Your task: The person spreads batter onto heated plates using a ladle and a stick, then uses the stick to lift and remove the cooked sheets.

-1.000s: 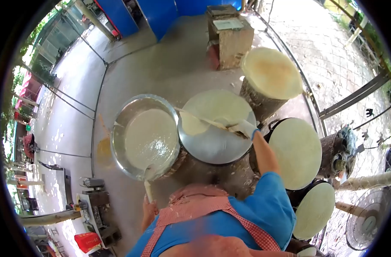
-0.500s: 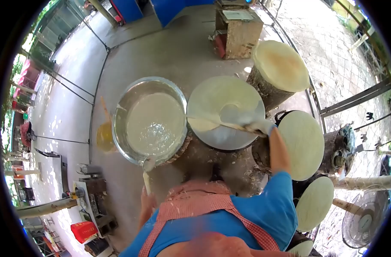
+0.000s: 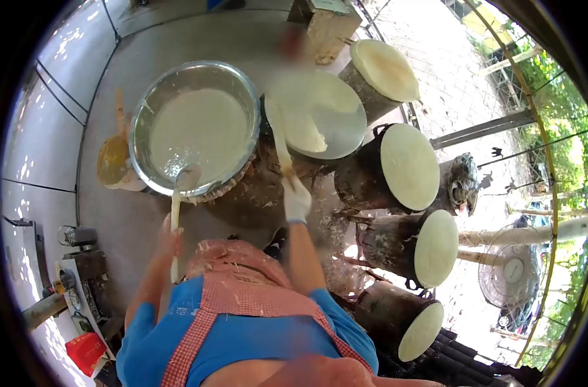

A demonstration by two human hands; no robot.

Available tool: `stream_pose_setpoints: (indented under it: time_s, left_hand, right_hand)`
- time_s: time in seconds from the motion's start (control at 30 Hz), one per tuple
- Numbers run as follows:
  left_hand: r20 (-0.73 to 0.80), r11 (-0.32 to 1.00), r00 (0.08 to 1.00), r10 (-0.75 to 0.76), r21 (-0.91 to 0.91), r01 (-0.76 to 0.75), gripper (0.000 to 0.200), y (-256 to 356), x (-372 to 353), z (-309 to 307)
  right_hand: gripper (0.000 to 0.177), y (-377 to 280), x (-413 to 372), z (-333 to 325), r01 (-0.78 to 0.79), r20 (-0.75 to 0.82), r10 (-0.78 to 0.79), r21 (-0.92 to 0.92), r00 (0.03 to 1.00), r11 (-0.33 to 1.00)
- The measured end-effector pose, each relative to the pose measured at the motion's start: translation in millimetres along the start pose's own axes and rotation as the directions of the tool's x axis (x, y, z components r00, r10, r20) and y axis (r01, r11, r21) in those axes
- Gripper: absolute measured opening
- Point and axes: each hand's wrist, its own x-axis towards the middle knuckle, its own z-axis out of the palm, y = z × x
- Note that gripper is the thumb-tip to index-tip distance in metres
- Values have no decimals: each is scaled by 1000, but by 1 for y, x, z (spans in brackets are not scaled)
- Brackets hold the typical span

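My left hand (image 3: pixel 171 238) is closed around the pale handle of a ladle (image 3: pixel 188 177), whose bowl is at the near edge of the batter (image 3: pixel 200 126). That batter fills much of a wide metal basin (image 3: pixel 137 129). My right hand (image 3: pixel 297 200), in a whitish glove, grips a long flat wooden spatula (image 3: pixel 278 137). The spatula's blade points away from me over the left edge of a round griddle (image 3: pixel 354 132). A pale layer of batter (image 3: pixel 307 132) covers part of the griddle's top, and bare metal shows at its right.
Several drum-like stoves with pale round tops curve down my right, including one top (image 3: pixel 410 166) and another (image 3: pixel 436 248). A yellowish container (image 3: pixel 112 161) stands left of the basin. A fan (image 3: pixel 513 267) is far right, a red box (image 3: pixel 86 353) lower left.
My right hand and the spatula have swung left and toward me, from across the griddle to its left edge. The ladle's bowl has moved from the basin's rim to the batter. The view has shifted.
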Motion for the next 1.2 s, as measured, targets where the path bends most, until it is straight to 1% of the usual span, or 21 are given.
stream_pose_setpoints:
  time_s: [0.03,0.07,0.13,0.2,0.27,0.3,0.33,0.37,0.4,0.43,0.47,0.57,0.6,0.63,0.73,0.77,0.9,0.93,1.03,1.13,1.2]
  left_hand:
    - [17,999,1000,-3,-38,4,63,5,-10,-2]
    - [38,998,999,-4,-65,7,63,10,-20,-7]
    - [47,997,999,21,-73,-17,64,5,-27,-17]
    - [121,993,992,16,-118,-2,66,-11,-26,-31]
    - [201,957,979,31,-289,29,52,-19,-29,-46]
    - [242,922,969,40,-382,57,46,-26,-27,-48]
    - [431,765,901,46,-595,246,33,-39,-19,-58]
    - [594,540,798,105,-708,456,20,-55,-5,-70]
    - [705,281,674,221,-708,648,9,-64,2,-70]
    - [784,193,575,232,-617,763,20,-37,-27,-56]
    - [771,181,575,273,-628,757,21,-36,-34,-39]
    - [767,237,540,346,-629,741,22,-8,-45,-30]
    - [774,282,490,401,-613,738,21,-8,-45,-28]
    - [759,298,516,396,-638,710,22,-8,-49,-27]
    - [732,294,555,395,-674,678,26,-5,-48,-19]
    - [725,279,566,391,-680,678,27,-8,-48,-16]
    - [803,297,518,295,-592,749,32,-14,-23,-8]
    - [809,329,512,288,-586,741,32,-14,-21,-8]
    - [829,399,502,246,-559,727,34,-7,-21,0]
    - [863,281,461,208,-504,817,36,-1,-16,18]
    - [861,236,491,132,-508,828,35,6,-15,32]
  right_hand:
    - [31,-5,6,18,-116,45,122,-113,992,987]
    - [31,-14,2,15,-36,51,58,-349,997,936]
    - [30,-5,-9,-13,-77,98,155,-549,983,832]
    - [32,19,-29,-45,-123,-13,146,-608,989,784]
    - [30,63,-39,-55,-216,-83,202,-495,976,842]
    - [30,39,-43,-61,-331,-111,313,-374,943,866]
    - [30,10,-44,-53,-253,-246,174,-337,954,907]
    - [30,12,-33,-34,-237,-206,209,-122,956,964]
    - [29,13,-22,-8,-151,-204,138,-48,969,987]
    - [29,11,-12,6,-48,-104,38,-97,994,994]
    - [28,-13,-11,0,-89,-16,88,-282,996,955]
    - [27,26,-7,-37,-21,-83,-15,-423,996,906]
    - [29,34,-2,-60,-97,-26,97,-495,995,864]
    - [30,52,6,-76,-125,-34,124,-508,992,852]
    - [32,21,16,-79,-210,-233,159,-212,959,954]
    - [34,37,33,-50,-125,-206,104,-93,973,988]
    - [33,30,25,-33,30,89,3,-366,996,930]
    - [32,44,28,-49,-88,74,123,-366,990,927]
    - [35,95,73,-98,-203,1,220,-389,975,899]
    - [33,45,93,-89,-62,-245,30,-125,969,990]
    - [32,37,81,-65,18,-66,-37,-273,997,962]
